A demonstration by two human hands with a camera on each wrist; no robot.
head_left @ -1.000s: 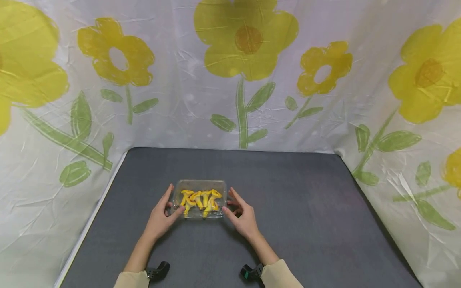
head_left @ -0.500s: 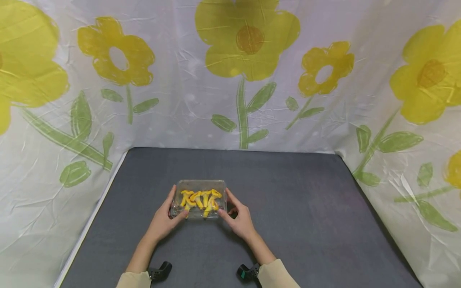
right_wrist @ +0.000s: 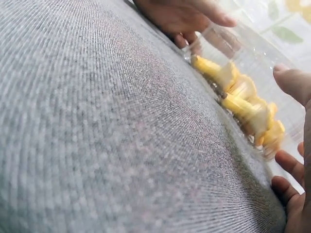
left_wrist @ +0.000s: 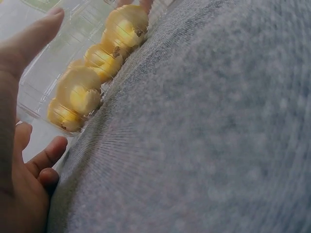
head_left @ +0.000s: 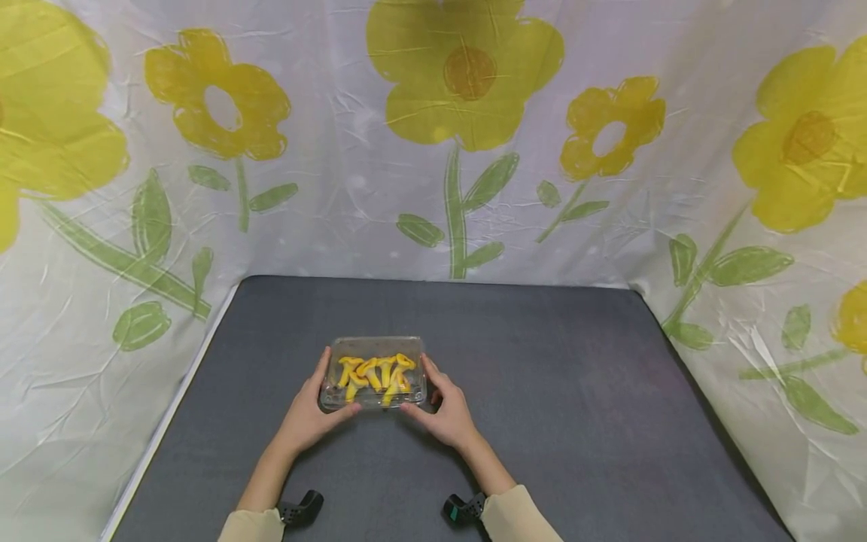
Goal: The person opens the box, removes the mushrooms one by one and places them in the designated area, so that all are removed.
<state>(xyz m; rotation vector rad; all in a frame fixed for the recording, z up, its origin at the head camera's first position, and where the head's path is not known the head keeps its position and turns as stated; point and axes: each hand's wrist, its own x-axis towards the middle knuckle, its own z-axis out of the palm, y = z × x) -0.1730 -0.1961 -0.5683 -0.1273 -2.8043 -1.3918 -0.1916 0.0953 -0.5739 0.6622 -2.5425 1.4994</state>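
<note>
A clear plastic box (head_left: 375, 345) with several yellow chanterelle-like mushrooms (head_left: 386, 367) inside sits on the dark cloth. My left hand (head_left: 306, 416) is at its left side, index finger along that side and thumb reaching across the near left corner. Mirroring it, my right hand (head_left: 451, 416) rests at the right side, its thumb stretched along the front edge. In the left wrist view the thumb (left_wrist: 34, 41) is straight in front of the clear wall, the other fingertips loosely bent low by the cloth. The right wrist view shows the right thumb (right_wrist: 294, 82) likewise straight beside the box.
The grey cloth-covered table (head_left: 542, 391) extends behind and to both sides of the box. A white curtain (head_left: 325, 226) printed with yellow flowers surrounds it at the back, left and right. Black wrist devices (head_left: 302, 510) are strapped near the beige sleeves.
Both hands have closed in on the sides of the box, and the thumbs have slid inward to lie along its front edge. The box has stayed in place.
</note>
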